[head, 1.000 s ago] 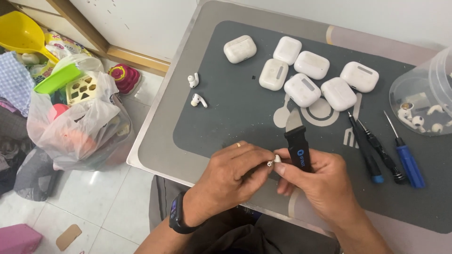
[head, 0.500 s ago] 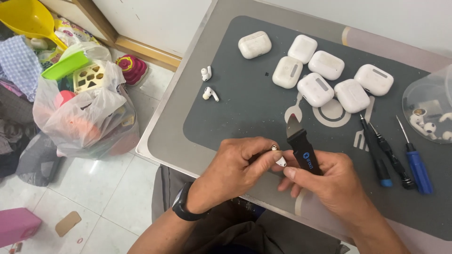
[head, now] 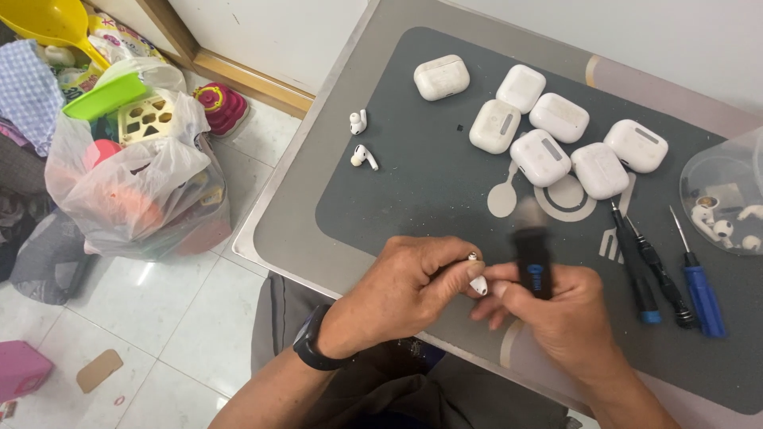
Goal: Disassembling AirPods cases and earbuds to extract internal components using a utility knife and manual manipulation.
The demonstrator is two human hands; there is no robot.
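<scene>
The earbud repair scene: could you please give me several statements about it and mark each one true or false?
1. The left hand pinches a small white earbud. True.
2. The right hand holds a red tool. False: it holds a black tool with a blurred tip.
3. Seven white charging cases lie on the grey mat. True.
4. The two loose earbuds lie inside the clear container. False: they lie on the mat's left edge.
5. Screwdrivers lie to the right of the hands. True.
</scene>
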